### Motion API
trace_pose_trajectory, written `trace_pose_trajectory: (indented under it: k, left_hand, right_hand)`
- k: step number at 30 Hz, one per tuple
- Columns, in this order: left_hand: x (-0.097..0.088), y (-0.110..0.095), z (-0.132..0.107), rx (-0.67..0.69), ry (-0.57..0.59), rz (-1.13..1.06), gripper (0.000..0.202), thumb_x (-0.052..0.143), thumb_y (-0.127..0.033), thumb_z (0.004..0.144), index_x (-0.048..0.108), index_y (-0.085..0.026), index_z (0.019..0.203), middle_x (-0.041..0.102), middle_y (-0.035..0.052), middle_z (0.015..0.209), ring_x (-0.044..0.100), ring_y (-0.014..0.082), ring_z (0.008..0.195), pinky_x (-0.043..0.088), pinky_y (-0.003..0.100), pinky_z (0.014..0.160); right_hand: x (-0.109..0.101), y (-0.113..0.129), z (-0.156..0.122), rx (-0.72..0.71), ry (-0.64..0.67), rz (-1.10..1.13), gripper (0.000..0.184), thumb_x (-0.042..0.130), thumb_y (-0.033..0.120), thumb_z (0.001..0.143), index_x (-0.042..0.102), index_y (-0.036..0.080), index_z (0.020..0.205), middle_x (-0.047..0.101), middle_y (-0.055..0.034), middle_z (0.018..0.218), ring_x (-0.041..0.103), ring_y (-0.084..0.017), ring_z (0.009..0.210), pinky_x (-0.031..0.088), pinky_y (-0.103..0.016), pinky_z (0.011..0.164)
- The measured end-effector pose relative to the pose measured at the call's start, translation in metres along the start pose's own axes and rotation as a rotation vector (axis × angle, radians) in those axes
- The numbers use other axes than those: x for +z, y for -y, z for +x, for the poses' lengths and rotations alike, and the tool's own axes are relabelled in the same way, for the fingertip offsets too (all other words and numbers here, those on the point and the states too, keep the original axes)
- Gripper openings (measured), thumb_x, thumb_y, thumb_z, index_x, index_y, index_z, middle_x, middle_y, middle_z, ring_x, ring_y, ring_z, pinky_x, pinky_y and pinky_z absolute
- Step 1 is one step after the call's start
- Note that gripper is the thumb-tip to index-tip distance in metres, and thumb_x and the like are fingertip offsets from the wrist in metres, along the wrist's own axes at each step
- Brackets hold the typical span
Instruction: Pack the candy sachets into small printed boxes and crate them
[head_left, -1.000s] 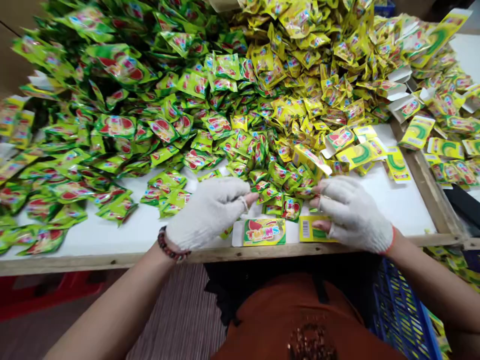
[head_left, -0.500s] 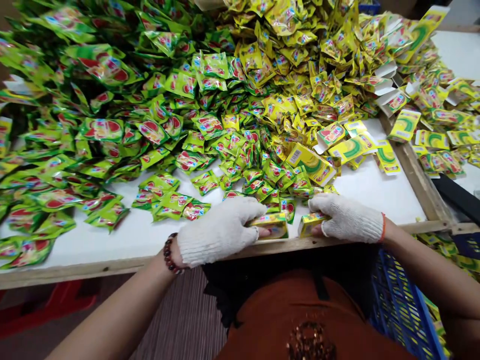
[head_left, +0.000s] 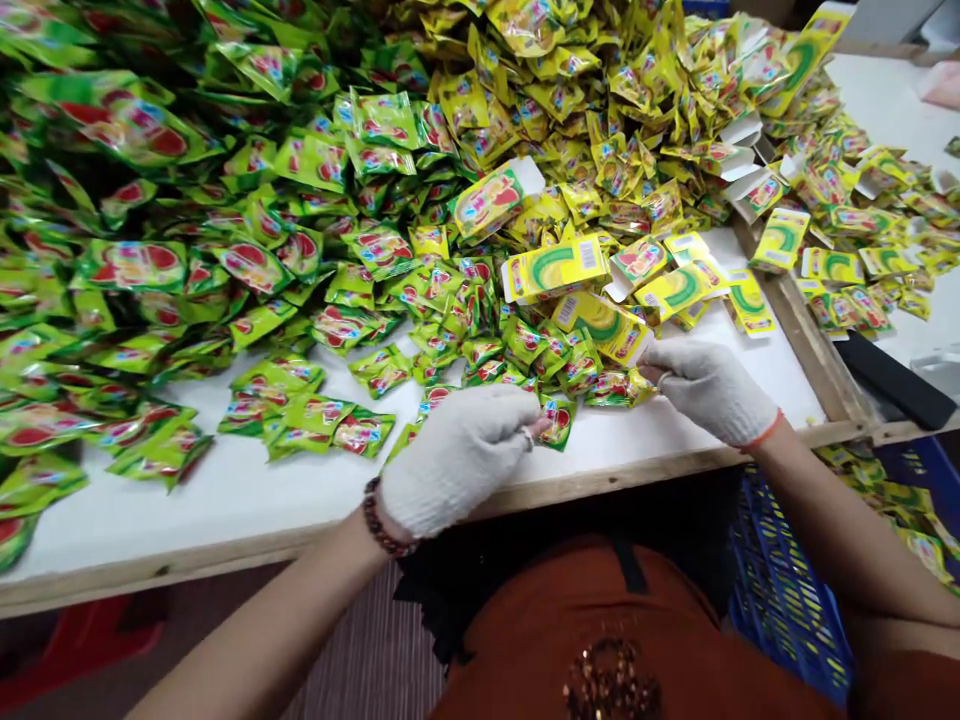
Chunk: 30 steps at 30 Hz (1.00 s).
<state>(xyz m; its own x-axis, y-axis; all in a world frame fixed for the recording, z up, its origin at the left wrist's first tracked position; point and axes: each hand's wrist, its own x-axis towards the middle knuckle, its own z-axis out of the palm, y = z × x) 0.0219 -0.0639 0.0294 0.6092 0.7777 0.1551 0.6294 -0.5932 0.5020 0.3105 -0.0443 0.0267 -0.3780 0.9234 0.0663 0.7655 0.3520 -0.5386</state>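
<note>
My left hand (head_left: pixel 457 455), in a white knit glove, is closed near the table's front edge and pinches a green sachet (head_left: pixel 556 420) with a red fruit print. My right hand (head_left: pixel 712 390), also gloved, is closed in a pinch on the end of a small yellow-green sachet (head_left: pixel 634 386). Right behind it lies a yellow carton (head_left: pixel 604 322). A second yellow carton (head_left: pixel 551 268) and a third carton (head_left: pixel 491 200) rest further back on the heap. Loose green sachets (head_left: pixel 307 415) lie scattered to the left of my left hand.
A huge heap of green sachets (head_left: pixel 150 180) fills the left and back of the white table (head_left: pixel 225 500), with yellow sachets (head_left: pixel 600 100) at the back right. Flat cartons (head_left: pixel 780 240) lie at the right edge. A blue crate (head_left: pixel 787 600) stands beside my right leg.
The cartons my hands held at the table's front edge are gone from there. Both hands have moved up and back to the sachets and closed on them.
</note>
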Motion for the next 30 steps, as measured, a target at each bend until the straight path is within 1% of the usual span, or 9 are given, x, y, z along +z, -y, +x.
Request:
trace_pose_trajectory:
  k: [3,6,9,12,14,17,21,25,30]
  left_hand:
    - [0.029,-0.005,0.005,0.001,0.121,0.192,0.016,0.053,-0.013,0.091,0.069,-0.017,0.090,0.071,0.0051,0.090,0.066,0.0179,0.082,0.049,0.028,0.071]
    - [0.038,-0.012,0.017,0.001,0.188,0.427,0.019,0.051,-0.012,0.091,0.067,-0.017,0.101,0.069,0.0095,0.102,0.065,0.0248,0.090,0.050,0.035,0.074]
    - [0.034,-0.015,0.021,-0.045,0.251,0.515,0.026,0.048,-0.012,0.092,0.066,-0.017,0.109,0.068,0.0100,0.097,0.066,0.0278,0.089,0.050,0.038,0.072]
    - [0.025,-0.010,0.016,-0.111,0.269,0.462,0.025,0.050,-0.014,0.090,0.068,-0.017,0.107,0.070,0.0106,0.094,0.066,0.0277,0.086,0.049,0.037,0.071]
    - [0.018,-0.006,0.011,-0.132,0.202,0.375,0.018,0.052,-0.014,0.087,0.069,-0.017,0.093,0.070,0.0098,0.092,0.065,0.0269,0.087,0.048,0.036,0.073]
    - [0.009,-0.003,0.003,-0.198,-0.012,0.169,0.014,0.054,-0.018,0.087,0.064,-0.020,0.077,0.069,0.0055,0.083,0.063,0.0237,0.084,0.046,0.034,0.076]
    - [0.010,-0.006,-0.001,-0.482,-0.275,-0.190,0.021,0.057,-0.039,0.090,0.063,-0.021,0.080,0.066,-0.0001,0.072,0.059,0.0176,0.068,0.043,0.029,0.065]
    - [0.024,-0.015,0.010,-0.608,-0.326,-0.402,0.025,0.062,-0.042,0.086,0.063,-0.020,0.074,0.063,-0.0023,0.065,0.054,0.0143,0.061,0.039,0.027,0.060]
    - [0.038,-0.025,0.023,-0.631,-0.291,-0.611,0.028,0.062,-0.040,0.085,0.060,-0.019,0.067,0.053,-0.0042,0.057,0.045,0.0107,0.056,0.035,0.024,0.056]
  right_hand:
    - [0.016,-0.012,-0.005,0.090,0.037,-0.202,0.028,0.058,0.018,0.088,0.072,0.018,0.112,0.070,-0.0106,0.105,0.063,-0.023,0.090,0.048,-0.031,0.076]
    - [0.023,-0.014,-0.004,0.153,0.071,-0.276,0.037,0.064,0.021,0.085,0.068,0.019,0.121,0.065,-0.0133,0.117,0.061,-0.025,0.097,0.046,-0.030,0.078]
    - [0.023,-0.013,-0.007,0.234,0.130,-0.253,0.028,0.068,0.023,0.081,0.068,0.016,0.108,0.065,-0.0111,0.105,0.059,-0.021,0.087,0.043,-0.029,0.072]
    - [0.022,-0.014,-0.014,0.301,0.093,-0.147,0.020,0.074,0.022,0.074,0.064,0.016,0.090,0.063,-0.0044,0.089,0.053,-0.016,0.075,0.039,-0.027,0.066]
    - [0.020,-0.016,-0.020,0.315,0.030,-0.073,0.015,0.072,0.021,0.072,0.057,0.017,0.077,0.058,0.0001,0.078,0.048,-0.013,0.069,0.036,-0.025,0.063]
    - [0.013,-0.017,-0.028,0.327,-0.023,0.050,0.017,0.065,0.026,0.077,0.052,0.018,0.068,0.051,0.0033,0.066,0.044,-0.012,0.063,0.031,-0.025,0.058]
    - [0.002,-0.010,-0.033,0.323,-0.119,0.161,0.019,0.060,0.031,0.082,0.059,0.017,0.068,0.055,0.0019,0.064,0.048,-0.012,0.063,0.033,-0.025,0.058]
    - [0.007,0.011,-0.028,0.288,-0.190,0.376,0.017,0.061,0.033,0.083,0.064,0.017,0.076,0.058,0.0019,0.066,0.049,-0.011,0.059,0.037,-0.024,0.056]
    - [0.031,0.045,-0.011,0.032,-0.129,0.382,0.018,0.061,0.022,0.087,0.061,0.018,0.070,0.058,0.0014,0.067,0.052,-0.012,0.065,0.039,-0.025,0.062]
